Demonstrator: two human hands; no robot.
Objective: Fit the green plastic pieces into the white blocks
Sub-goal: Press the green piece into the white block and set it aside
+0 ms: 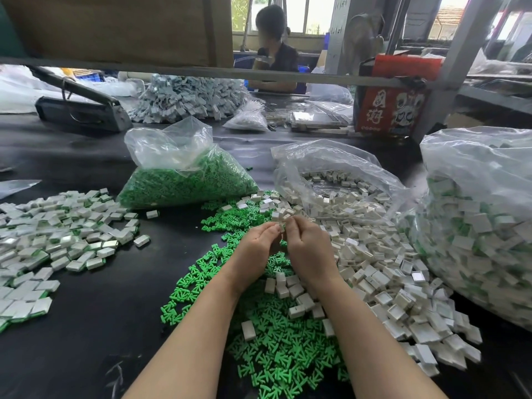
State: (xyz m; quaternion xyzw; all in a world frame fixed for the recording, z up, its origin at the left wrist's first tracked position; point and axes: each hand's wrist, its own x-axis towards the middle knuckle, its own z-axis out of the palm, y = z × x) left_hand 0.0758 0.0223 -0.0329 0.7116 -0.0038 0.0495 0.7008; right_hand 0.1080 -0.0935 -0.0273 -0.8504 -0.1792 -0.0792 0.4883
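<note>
My left hand (pixel 259 243) and right hand (pixel 306 246) meet above the middle of the table, fingers curled inward, pinching between them a small white block (pixel 281 226); whether a green piece is already seated in it I cannot tell, as my fingertips cover it. Directly beneath my wrists lies a loose heap of green plastic pieces (pixel 276 349), spread toward the near edge, with a few white blocks scattered on top. To my right, touching that heap, a wider drift of empty white blocks (pixel 383 269) spills from an open clear bag (pixel 331 165). Further right stands a large clear sack (pixel 478 214) packed with white blocks showing green edges. To my left, well apart from the heaps, lies a pile of finished blocks (pixel 57 231), white with green showing at their sides. Behind the green heap sits a clear bag of green pieces (pixel 187 180), its mouth open and upright.

The surface is a black table mat (pixel 95 326), dull and faintly scuffed near the front. Beyond it, a grey mound of parts (pixel 187 96) lies next to a grey metal tool (pixel 83 110), and a red printed carton (pixel 394 102) hangs by a grey steel post (pixel 449 76). A horizontal bar (pixel 201 72) crosses the view under a brown board (pixel 121 27). A seated person (pixel 276 56) works across the table, before daylit windows (pixel 313 12).
</note>
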